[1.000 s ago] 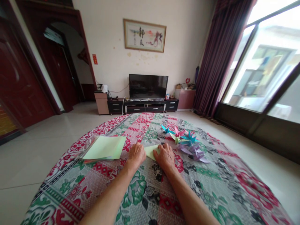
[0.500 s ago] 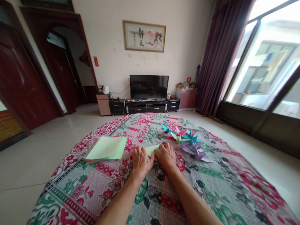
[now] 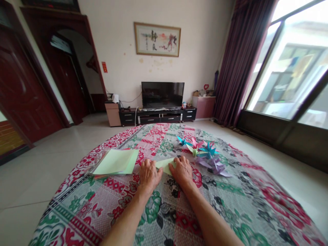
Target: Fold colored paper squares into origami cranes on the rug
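Note:
A light green sheet of folding paper point(image 3: 164, 166) lies on the tablecloth, partly covered by both hands. My left hand point(image 3: 150, 175) is at its left end, fingers curled down and thumb on the near edge. Over the right end, my right hand point(image 3: 182, 172) grips the paper with bent fingers and thumb. How it is folded under the fingers is hidden. Left of my hands is a stack of light green paper squares point(image 3: 114, 162) on a clear wrapper, with reddish sheets showing beneath.
Folded paper cranes stand right of my hands: blue point(image 3: 208, 150), light green point(image 3: 194, 151), pink point(image 3: 196, 141) and purple point(image 3: 217, 167). A patterned cloth point(image 3: 164, 218) covers the round table. Beyond it are a television point(image 3: 162, 95) on a low cabinet and a window at right.
My left hand has slid left, away from my right hand, and more of the green paper shows between them. My right hand has stayed almost in place.

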The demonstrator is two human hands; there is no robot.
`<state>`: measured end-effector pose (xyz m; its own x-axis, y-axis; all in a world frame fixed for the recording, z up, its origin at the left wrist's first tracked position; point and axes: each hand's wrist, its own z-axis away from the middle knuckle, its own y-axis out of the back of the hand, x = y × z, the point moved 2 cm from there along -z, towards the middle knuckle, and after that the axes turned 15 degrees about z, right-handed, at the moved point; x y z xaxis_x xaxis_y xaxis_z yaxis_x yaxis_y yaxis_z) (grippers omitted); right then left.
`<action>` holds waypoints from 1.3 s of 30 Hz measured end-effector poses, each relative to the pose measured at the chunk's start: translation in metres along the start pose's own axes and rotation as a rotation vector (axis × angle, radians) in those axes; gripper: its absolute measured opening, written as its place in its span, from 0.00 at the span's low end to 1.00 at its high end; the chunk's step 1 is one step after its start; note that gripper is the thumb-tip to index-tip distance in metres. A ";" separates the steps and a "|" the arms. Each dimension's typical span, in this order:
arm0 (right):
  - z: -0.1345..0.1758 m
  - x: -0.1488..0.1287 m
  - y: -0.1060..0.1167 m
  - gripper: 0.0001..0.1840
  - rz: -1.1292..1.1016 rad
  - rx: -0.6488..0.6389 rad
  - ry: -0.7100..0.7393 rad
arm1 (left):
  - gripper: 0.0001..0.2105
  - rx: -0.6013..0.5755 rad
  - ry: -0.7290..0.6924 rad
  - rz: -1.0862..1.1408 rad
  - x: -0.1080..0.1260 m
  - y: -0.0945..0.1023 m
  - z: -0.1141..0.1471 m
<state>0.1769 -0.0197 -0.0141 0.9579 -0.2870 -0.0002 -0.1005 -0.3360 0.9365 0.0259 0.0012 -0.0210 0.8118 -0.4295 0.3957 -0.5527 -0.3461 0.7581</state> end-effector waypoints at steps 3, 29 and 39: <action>0.000 0.000 0.001 0.17 -0.003 0.005 0.000 | 0.14 -0.016 0.015 0.017 -0.005 0.003 -0.002; -0.001 0.001 -0.001 0.17 -0.009 0.007 0.001 | 0.10 -0.024 0.157 0.158 -0.033 0.006 -0.017; -0.001 0.002 -0.001 0.17 -0.008 0.007 0.005 | 0.12 -0.046 0.176 0.158 -0.036 0.005 -0.022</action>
<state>0.1790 -0.0193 -0.0149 0.9600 -0.2801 -0.0057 -0.0949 -0.3444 0.9340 -0.0024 0.0334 -0.0199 0.7388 -0.3213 0.5924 -0.6692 -0.2460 0.7011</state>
